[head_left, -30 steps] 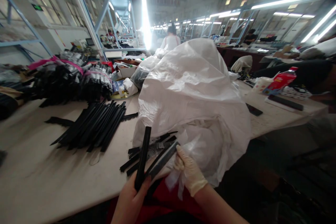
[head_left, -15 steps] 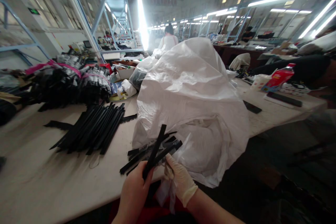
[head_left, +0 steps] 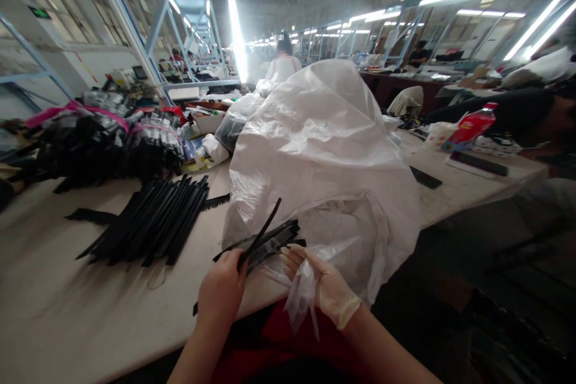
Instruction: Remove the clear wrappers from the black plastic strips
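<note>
My left hand (head_left: 222, 288), bare, is closed round a black strip (head_left: 265, 229) that points up and away. Beyond its fingers, more black strips (head_left: 279, 237) lie in a loose bunch at the table's front edge. My right hand (head_left: 326, 285) wears a pale glove and is closed on a crumpled piece of clear plastic (head_left: 302, 300) that hangs below the fingers. Its fingertips are beside the ends of the bunched strips. Just past both hands spreads a big white plastic bag (head_left: 315, 150). A neat pile of black strips (head_left: 150, 222) lies on the table to the left.
Pink-tied bundles (head_left: 85, 132) stand at the back left of the table (head_left: 81, 324). To the right are a dark phone (head_left: 425, 177), a red-labelled bottle (head_left: 472, 126) and a black case (head_left: 479, 163). A person's arm (head_left: 499, 111) reaches in behind the bottle.
My left hand has moved left, and its strip has swung lower. My right hand has moved right, away from the left, with the clear plastic now hanging from it. The view has shifted slightly.
</note>
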Tool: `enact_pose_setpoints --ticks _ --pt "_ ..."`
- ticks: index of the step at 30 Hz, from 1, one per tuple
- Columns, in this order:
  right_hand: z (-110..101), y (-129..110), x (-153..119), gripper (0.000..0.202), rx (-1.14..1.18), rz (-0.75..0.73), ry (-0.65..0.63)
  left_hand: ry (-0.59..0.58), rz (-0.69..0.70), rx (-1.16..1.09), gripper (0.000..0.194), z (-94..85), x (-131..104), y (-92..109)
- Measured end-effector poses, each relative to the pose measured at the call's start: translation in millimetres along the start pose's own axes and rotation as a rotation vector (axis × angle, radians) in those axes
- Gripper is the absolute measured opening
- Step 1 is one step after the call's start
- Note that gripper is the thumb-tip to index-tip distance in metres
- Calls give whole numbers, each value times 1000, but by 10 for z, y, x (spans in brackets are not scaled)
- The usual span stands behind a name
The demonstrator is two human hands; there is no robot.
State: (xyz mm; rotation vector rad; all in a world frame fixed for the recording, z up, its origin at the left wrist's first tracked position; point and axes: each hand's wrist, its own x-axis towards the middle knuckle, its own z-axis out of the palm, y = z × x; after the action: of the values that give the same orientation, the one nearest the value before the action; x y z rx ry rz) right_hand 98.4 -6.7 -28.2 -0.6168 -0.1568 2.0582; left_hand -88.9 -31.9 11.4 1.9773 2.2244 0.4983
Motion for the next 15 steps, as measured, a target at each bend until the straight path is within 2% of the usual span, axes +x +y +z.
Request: enact_pose_setpoints --ticks 3,6,11,13,15 --pt "79 100 15 21 -27 -8 -30 -152 -73 -396 26 -21 -185 118" --pt "138 198 23 23 -83 -24 3 -227 -83 -730 20 121 -347 303" --pt "177 271 -57 18 -167 -102 72 -177 -132 -864 43 400 -446 484" --pt "187 273 -101 19 -171 -119 100 -196 -153 -920 37 448 -423 478" --pt "196 270 -122 24 -172 -121 126 -220 -161 -968 23 458 -392 442"
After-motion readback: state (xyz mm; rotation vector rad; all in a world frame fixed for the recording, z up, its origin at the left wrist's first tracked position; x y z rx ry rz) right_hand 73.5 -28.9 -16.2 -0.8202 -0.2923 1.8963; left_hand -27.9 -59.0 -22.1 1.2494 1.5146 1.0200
